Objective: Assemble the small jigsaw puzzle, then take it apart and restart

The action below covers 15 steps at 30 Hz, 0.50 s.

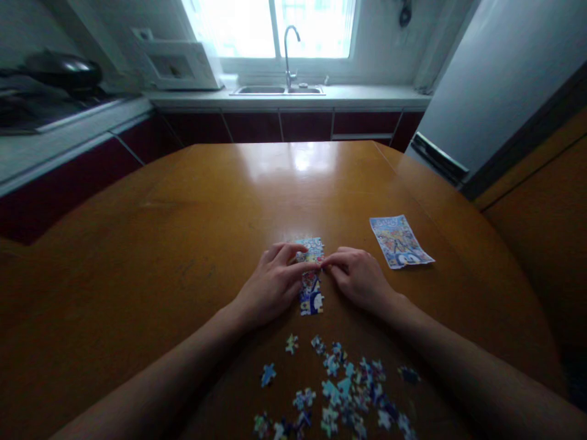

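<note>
A partly joined jigsaw puzzle, a narrow upright strip with a colourful cartoon print, lies flat on the wooden table. My left hand rests over its left side, fingers stretched out across the pieces and covering part of the picture. At the strip's right edge, my right hand has its fingers curled, with the index fingertip touching the edge close to the left index fingertip. Whatever sits between the right fingertips is too small to make out. Loose jigsaw pieces are scattered in a cluster nearer to me, between my forearms.
A creased paper picture with a similar print lies right of my right hand. The brown table has a rounded edge. Beyond it are a counter with a sink and tap, a wok at left and a fridge at right.
</note>
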{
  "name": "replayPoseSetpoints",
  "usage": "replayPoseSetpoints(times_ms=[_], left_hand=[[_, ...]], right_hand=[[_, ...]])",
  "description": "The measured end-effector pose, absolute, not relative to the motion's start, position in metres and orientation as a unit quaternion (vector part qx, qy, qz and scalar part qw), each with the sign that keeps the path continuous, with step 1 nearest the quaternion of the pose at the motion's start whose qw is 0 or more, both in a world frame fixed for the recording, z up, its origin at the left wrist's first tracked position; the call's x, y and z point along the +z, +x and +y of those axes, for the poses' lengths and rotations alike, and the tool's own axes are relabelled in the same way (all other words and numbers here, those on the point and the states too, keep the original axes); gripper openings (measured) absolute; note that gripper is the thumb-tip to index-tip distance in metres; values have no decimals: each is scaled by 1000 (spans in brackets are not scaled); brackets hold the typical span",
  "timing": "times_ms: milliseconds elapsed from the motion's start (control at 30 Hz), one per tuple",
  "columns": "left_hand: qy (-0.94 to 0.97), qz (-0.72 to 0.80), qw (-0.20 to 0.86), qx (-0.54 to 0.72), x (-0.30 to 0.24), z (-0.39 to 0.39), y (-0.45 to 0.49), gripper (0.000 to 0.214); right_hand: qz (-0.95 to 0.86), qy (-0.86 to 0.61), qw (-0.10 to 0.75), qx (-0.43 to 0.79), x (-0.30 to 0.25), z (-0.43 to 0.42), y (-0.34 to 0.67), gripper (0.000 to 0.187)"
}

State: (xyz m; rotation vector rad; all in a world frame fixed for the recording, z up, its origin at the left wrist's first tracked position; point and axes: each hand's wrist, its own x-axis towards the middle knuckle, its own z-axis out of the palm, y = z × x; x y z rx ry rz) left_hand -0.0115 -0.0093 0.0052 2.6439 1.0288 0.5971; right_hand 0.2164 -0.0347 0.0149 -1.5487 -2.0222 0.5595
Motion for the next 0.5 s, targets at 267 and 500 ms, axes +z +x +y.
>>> replayPoseSetpoints(times_ms=[267, 500], left_hand=[[905, 354, 116, 205, 4, -9, -11, 34], [904, 358, 126, 199, 4, -9, -11, 35]], right_hand=[[-749, -576, 263, 193, 13, -34, 217, 23], [-744, -577, 266, 208, 15, -34, 217, 23]])
